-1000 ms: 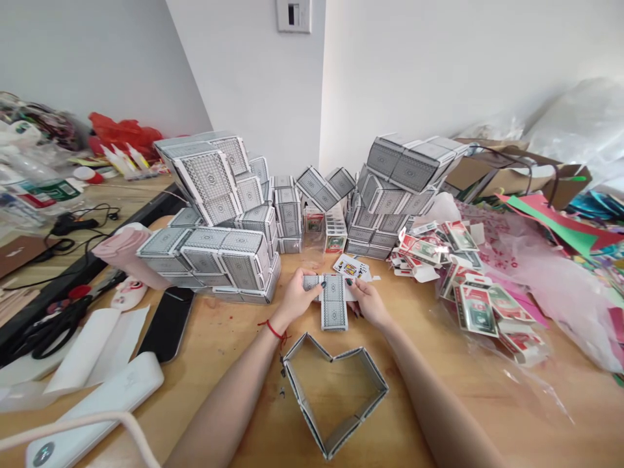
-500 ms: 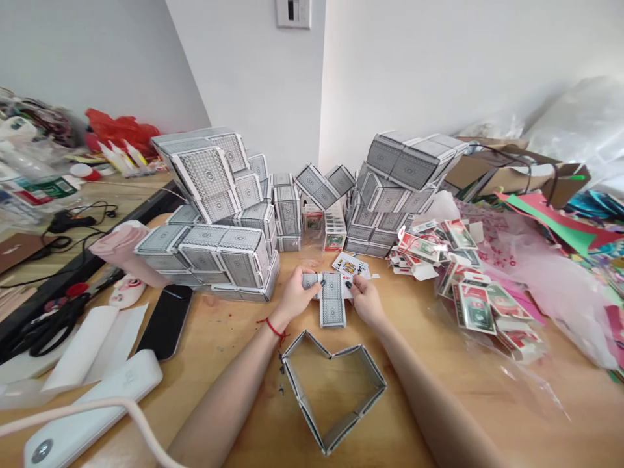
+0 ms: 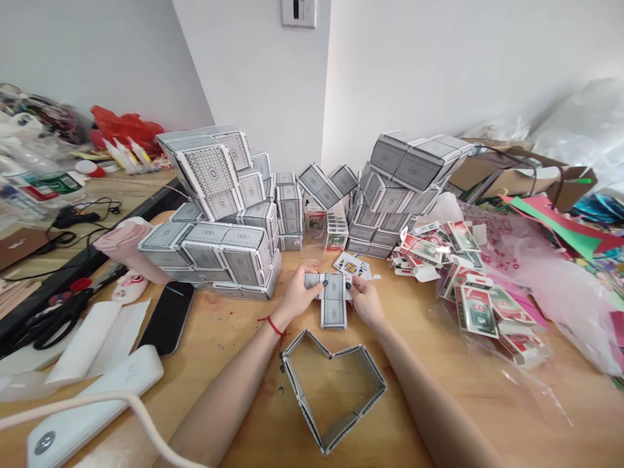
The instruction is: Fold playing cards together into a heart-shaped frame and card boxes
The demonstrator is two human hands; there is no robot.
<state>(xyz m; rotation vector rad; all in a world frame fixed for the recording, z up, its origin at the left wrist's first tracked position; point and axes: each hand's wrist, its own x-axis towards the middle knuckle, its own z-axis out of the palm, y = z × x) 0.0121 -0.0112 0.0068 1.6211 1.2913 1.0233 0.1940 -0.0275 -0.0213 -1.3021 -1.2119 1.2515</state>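
Note:
Between my hands are a few grey-backed playing cards (image 3: 334,309), some crossing the others at an angle. My left hand (image 3: 298,292) pinches the left end of the crossing cards, with a dark-nailed thumb on top. On the other side, my right hand (image 3: 364,298) grips the right end, where a bit of card face shows. A heart-shaped frame of folded cards (image 3: 358,414) stands on the table between my forearms. Just beyond my right hand lie loose face-up cards (image 3: 351,264), a court card among them.
Stacked blocks built from cards stand at left (image 3: 224,250) and right (image 3: 409,162). Opened card boxes (image 3: 478,309) pile up on the right. At left are a black phone (image 3: 166,317), a white power bank (image 3: 97,406) with a cable, and scissors (image 3: 63,322).
The view has shifted very slightly. Both hands keep their hold on the cards, with hardly any visible movement.

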